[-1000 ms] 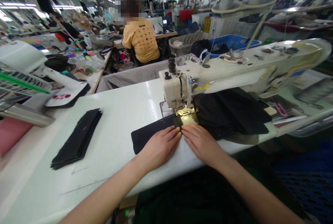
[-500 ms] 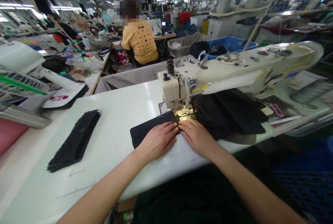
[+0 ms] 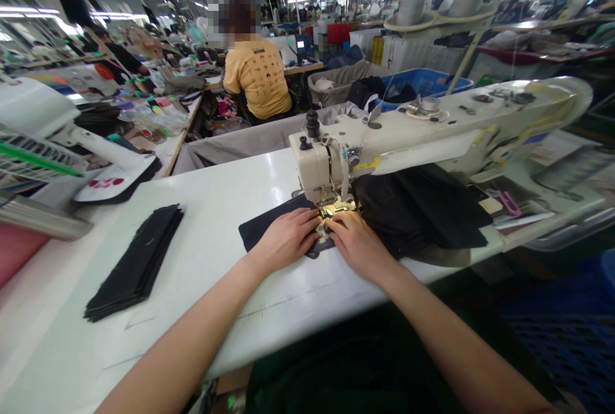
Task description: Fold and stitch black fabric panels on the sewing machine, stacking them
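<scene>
A cream sewing machine (image 3: 317,161) stands on the pale table, its needle area lit yellow. Under the needle area lies a dark folded cloth (image 3: 269,218), reaching out to the left. My left hand (image 3: 291,234) rests flat on this cloth, palm down, fingers stretched toward the needle. Just right of the presser foot, my right hand (image 3: 358,241) has its fingertips at the metal plate, fingers extended. The fingertips of both hands are close together but apart. A larger dark cloth pile (image 3: 423,209) sits under the machine arm, beside my right hand.
A stack of dark cloth pieces (image 3: 134,263) lies on the table's left side. A white fan-like device (image 3: 115,170) stands at the far left. Behind the table are a grey cloth bin (image 3: 230,141), a blue basket (image 3: 427,84) and a seated person in yellow (image 3: 257,77).
The dark cloth and both hands have shifted slightly away from me, toward the back of the table. More of the metal plate now shows between and below my fingertips.
</scene>
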The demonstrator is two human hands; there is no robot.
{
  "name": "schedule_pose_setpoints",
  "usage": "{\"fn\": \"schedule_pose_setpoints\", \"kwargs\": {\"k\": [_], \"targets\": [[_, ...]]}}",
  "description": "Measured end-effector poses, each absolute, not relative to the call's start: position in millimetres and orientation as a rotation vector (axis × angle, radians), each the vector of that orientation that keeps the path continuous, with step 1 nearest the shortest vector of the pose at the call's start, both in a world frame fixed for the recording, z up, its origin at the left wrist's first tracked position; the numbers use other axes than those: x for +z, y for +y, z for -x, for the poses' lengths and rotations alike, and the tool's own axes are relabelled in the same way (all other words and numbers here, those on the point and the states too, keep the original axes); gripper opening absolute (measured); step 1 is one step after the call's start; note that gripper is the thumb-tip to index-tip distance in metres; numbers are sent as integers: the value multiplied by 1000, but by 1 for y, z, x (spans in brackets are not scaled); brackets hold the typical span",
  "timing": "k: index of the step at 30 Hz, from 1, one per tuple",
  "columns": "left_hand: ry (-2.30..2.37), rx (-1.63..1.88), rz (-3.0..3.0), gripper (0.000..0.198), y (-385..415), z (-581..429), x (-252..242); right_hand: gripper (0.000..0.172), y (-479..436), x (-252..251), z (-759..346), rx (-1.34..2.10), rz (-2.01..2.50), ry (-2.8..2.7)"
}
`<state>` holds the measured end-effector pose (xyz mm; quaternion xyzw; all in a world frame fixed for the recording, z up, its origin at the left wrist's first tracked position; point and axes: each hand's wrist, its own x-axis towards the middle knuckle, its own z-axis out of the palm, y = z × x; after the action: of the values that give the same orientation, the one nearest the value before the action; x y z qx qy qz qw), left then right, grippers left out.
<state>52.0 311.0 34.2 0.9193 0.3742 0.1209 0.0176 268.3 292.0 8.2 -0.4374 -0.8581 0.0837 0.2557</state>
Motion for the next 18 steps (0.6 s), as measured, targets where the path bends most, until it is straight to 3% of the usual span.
{"fn": "schedule_pose_setpoints", "kwargs": {"k": [18], "targets": [[1165, 423, -2847, 36, 320, -47, 33, 25, 290, 4, -269, 213, 1169, -2320]]}}
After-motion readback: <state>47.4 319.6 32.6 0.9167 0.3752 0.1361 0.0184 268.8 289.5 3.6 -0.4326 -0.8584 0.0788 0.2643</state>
